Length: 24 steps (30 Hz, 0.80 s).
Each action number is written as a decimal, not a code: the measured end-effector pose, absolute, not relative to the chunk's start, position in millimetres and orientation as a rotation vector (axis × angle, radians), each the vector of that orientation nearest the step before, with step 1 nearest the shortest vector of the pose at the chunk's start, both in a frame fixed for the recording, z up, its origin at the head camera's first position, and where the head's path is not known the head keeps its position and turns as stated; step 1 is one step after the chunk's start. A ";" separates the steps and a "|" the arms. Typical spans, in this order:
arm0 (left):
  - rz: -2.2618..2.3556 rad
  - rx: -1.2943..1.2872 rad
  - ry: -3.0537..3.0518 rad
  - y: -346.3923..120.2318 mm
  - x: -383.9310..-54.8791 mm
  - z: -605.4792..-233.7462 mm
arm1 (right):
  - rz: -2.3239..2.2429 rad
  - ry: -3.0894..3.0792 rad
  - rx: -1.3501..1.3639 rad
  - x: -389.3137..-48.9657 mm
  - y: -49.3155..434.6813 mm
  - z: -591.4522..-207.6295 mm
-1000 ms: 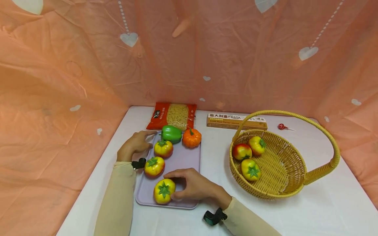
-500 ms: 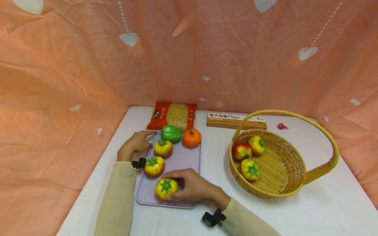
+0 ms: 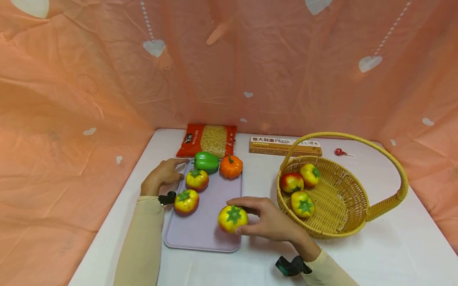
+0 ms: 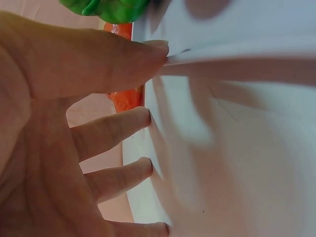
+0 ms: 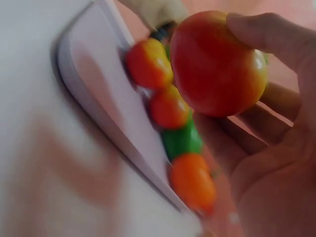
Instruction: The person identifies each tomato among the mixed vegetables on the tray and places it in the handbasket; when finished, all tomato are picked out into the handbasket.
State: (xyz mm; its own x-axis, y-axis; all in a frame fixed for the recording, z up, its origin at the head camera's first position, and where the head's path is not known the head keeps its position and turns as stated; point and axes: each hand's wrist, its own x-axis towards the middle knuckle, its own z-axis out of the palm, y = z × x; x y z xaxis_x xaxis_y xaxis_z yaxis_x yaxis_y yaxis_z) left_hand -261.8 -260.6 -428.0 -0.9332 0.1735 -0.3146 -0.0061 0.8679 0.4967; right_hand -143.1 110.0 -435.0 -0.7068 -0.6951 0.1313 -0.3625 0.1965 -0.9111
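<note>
Between thumb and fingers, my right hand (image 3: 273,220) holds a yellow-and-red tomato (image 3: 229,223) with a green star-shaped top, above the lilac tray's (image 3: 207,236) right edge. The right wrist view shows the red underside of this tomato (image 5: 212,69), lifted clear of the tray. At the tray's far left corner rests my left hand (image 3: 163,174); in the left wrist view its thumb (image 4: 118,61) touches the rim and its fingertips meet the white table. Two more tomatoes, a green bell pepper (image 3: 206,162) and a small orange pumpkin (image 3: 231,167) lie on the tray.
Right of the tray stands a yellow wicker basket (image 3: 352,229) with a tall arched handle and 3 tomatoes inside. A red bag of pasta (image 3: 213,140), a pasta box (image 3: 285,147) and a lollipop (image 3: 340,151) lie along the back, before an orange curtain (image 3: 286,79).
My right hand has raised the tomato off the tray's near part and moved it right, toward the basket. The left hand stays where it was.
</note>
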 end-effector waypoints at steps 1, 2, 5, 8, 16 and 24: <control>0.719 0.125 2.686 -260.7 -261.6 -427.8 | -1.515 2.195 -0.978 -142.0 118.1 -432.4; 0.724 0.118 2.682 -260.8 -261.7 -428.2 | -1.518 2.225 -0.955 -141.0 126.0 -430.0; 0.729 0.112 2.678 -260.8 -261.4 -428.7 | -1.530 2.311 -0.898 -137.5 149.6 -423.1; 0.738 0.102 2.670 -260.2 -261.0 -428.5 | -1.549 2.389 -0.862 -135.5 172.9 -416.8; 0.745 0.137 2.691 -259.6 -258.5 -426.7 | -1.546 2.648 -0.710 -135.0 231.3 -404.3; 0.726 0.154 2.702 -259.5 -258.3 -427.7 | -1.506 2.860 -0.540 -136.3 268.1 -403.3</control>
State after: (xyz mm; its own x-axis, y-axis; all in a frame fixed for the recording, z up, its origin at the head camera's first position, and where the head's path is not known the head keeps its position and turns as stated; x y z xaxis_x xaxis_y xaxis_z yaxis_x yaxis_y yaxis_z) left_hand -258.3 -259.5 -427.7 -0.9370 0.1893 -0.2936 0.0168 0.8638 0.5036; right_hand -136.3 268.1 -403.3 -0.9368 -0.2240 0.2687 -0.3483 0.5255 -0.7763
